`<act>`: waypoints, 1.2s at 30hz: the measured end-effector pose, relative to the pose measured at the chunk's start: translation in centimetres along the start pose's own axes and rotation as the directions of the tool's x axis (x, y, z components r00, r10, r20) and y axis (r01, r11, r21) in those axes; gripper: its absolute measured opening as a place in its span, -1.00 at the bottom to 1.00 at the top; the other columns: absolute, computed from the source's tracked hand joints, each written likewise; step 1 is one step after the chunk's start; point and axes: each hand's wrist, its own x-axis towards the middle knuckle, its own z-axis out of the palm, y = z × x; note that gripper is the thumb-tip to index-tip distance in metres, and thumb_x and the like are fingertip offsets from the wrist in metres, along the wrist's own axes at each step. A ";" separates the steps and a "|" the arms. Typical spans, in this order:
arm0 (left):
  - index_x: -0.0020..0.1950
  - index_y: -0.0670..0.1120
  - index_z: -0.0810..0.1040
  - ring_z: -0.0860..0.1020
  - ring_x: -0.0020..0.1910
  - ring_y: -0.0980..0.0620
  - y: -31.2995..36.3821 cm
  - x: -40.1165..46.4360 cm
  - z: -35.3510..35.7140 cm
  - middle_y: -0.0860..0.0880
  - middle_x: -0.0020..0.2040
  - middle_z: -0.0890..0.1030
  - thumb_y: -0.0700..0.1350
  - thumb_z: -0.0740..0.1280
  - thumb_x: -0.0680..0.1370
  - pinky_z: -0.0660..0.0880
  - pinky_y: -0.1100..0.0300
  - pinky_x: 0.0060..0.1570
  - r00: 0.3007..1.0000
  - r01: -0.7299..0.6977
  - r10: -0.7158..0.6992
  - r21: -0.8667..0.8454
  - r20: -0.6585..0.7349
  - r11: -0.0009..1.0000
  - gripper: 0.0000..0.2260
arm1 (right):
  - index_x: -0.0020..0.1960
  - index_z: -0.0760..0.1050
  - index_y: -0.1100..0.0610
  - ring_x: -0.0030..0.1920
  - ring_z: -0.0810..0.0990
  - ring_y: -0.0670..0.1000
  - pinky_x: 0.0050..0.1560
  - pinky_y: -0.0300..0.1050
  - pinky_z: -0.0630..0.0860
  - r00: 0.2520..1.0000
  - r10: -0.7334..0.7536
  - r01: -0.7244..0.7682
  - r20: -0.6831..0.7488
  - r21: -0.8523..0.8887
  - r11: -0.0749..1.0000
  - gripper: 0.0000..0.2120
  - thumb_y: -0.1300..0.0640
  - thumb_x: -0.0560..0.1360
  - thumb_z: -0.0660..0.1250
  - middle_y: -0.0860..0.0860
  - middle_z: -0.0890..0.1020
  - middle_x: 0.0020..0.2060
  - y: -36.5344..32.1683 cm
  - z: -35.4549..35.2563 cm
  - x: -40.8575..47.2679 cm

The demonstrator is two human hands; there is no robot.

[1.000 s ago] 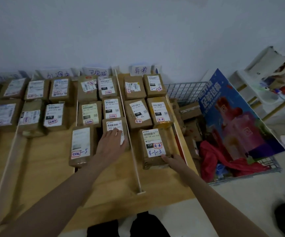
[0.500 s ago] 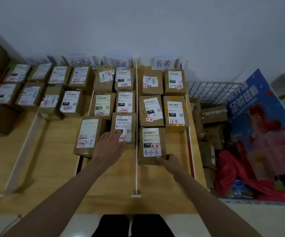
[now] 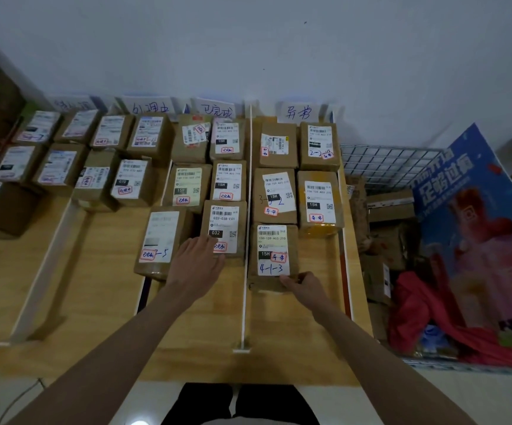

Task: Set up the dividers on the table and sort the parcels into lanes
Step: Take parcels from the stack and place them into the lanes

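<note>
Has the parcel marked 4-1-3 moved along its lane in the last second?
Cannot tell of any real shift: the 4-1-3 parcel sits just right of the white divider, its far edge near the parcel behind, as before. The camera itself moved.

You're basically in a small parcel sorting room: labelled brown parcels (image 3: 225, 227) in rows past your fingers on a wooden table (image 3: 101, 305), white dividers (image 3: 245, 271) marking lanes, handwritten lane signs (image 3: 298, 111) against the wall, and a wire cart (image 3: 380, 167) of more boxes off to the right.
</note>
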 end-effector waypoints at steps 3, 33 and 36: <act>0.38 -0.07 0.41 0.44 0.32 -0.01 0.0 -0.1 0.1 -0.03 0.32 0.49 0.08 0.11 0.65 0.32 0.01 0.42 1.000 0.007 -0.007 0.018 0.020 1.000 -0.62 | 0.28 0.44 0.24 0.08 0.57 -0.01 -0.26 -0.34 0.41 1.000 -0.005 0.005 -0.010 -0.015 1.000 -0.53 -0.04 0.52 0.42 0.09 0.60 0.17 0.0 0.0 0.0; 0.52 -0.08 0.30 0.25 0.50 -0.05 -13.9 -13.3 -11.9 -0.07 0.51 0.34 0.14 0.05 0.66 0.13 0.00 0.50 0.917 0.351 -0.317 0.114 -0.243 0.929 -0.51 | 0.51 0.26 0.11 0.51 0.23 0.12 0.51 0.11 0.20 0.579 -0.796 0.576 0.175 -0.779 0.248 -0.52 -0.05 0.65 0.12 0.08 0.32 0.48 -19.3 14.2 -12.3; 0.52 -0.06 0.29 0.24 0.50 -0.04 -18.2 -17.6 -11.9 -0.06 0.51 0.32 0.14 0.03 0.66 0.15 -0.01 0.50 0.889 0.422 -0.391 0.095 -0.240 0.902 -0.51 | 0.51 0.24 0.12 0.52 0.22 0.13 0.51 0.12 0.19 0.567 -0.789 0.605 0.238 -0.770 0.203 -0.52 -0.04 0.65 0.13 0.09 0.31 0.49 -19.9 19.7 -13.8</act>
